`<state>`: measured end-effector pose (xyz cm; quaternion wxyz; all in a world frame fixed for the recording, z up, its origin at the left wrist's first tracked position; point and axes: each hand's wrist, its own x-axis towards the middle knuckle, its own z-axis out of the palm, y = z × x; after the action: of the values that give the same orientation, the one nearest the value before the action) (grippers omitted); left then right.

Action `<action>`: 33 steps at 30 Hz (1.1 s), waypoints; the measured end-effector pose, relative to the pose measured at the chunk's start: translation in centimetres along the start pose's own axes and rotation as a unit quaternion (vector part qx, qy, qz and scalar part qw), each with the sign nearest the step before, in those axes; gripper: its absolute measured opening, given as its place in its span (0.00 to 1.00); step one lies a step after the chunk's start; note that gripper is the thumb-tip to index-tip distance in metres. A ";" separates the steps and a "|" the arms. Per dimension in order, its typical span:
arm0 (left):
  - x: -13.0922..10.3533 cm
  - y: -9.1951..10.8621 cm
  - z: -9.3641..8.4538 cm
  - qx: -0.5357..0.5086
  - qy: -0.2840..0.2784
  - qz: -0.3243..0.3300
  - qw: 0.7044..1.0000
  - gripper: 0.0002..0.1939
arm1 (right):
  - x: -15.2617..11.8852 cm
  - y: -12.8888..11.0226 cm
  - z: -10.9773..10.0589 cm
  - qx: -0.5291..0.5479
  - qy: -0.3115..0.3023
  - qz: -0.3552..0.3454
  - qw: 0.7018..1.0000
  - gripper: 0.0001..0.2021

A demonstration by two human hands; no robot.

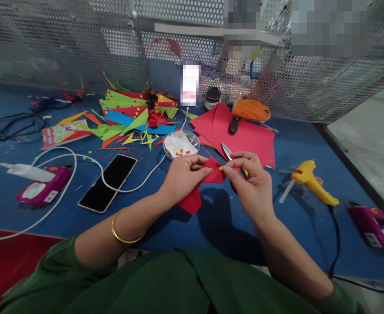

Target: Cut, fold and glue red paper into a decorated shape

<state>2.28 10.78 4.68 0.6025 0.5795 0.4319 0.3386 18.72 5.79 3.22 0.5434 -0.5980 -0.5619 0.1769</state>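
Observation:
My left hand point(187, 176) grips a folded red paper piece point(214, 171), thumb on top. Part of the red paper hangs below that hand. At the paper's right end, my right hand point(251, 181) pinches a tiny yellow paper bit point(221, 168) against it. Scissors point(226, 151) lie partly hidden behind my right hand. Just beyond my left hand stands a clear round dish point(196, 150) with small red and yellow paper bits on something white.
Behind are red sheets point(257, 144), an orange packet point(250, 109) and coloured paper strips point(123, 126). A phone point(108, 183) with a white cable across it lies left. To the right are a yellow glue gun point(306, 174) and a purple power socket point(376, 229).

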 end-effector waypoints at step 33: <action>-0.1 -0.6 0.7 0.043 -0.031 0.073 0.996 0.06 | -0.4 0.2 0.8 -0.009 -0.018 -0.009 1.000 0.06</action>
<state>2.81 10.38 4.03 0.5637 0.6451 0.3842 0.3443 18.00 5.83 2.63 0.5295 -0.5944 -0.5784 0.1782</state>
